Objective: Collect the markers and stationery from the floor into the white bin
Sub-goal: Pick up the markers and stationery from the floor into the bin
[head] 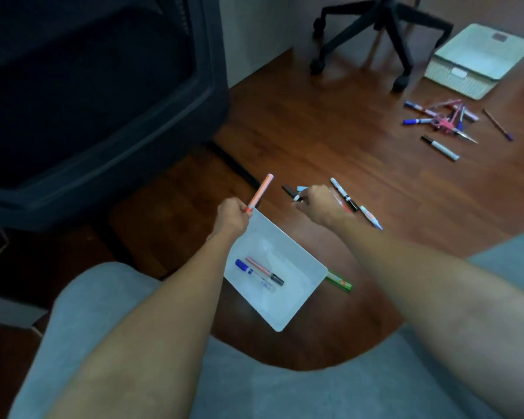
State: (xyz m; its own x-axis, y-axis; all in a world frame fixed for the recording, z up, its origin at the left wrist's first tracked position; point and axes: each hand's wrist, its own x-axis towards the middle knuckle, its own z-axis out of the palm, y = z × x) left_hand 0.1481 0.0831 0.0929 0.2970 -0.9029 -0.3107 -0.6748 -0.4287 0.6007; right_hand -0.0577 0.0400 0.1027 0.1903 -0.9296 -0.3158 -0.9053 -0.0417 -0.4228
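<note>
A white bin (300, 297) lies on the wooden floor in front of me, with a blue marker (248, 269) and a red-and-black marker (265, 272) inside. My left hand (232, 214) is above the bin's far corner, shut on an orange marker (261, 190) that points up and away. My right hand (318, 205) is down at the floor beyond the bin, its fingers closing on a black-capped marker (291, 193) beside a light blue item (301, 188). Two white markers (342, 193) (371, 217) lie just right of that hand.
A green ruler (341, 281) sticks out from under the bin's right edge. A pile of markers and pink scissors (442, 119) lies far right, near a pale lidded box (481, 58) and an office chair base (384, 31). A dark chair (88, 101) stands at left.
</note>
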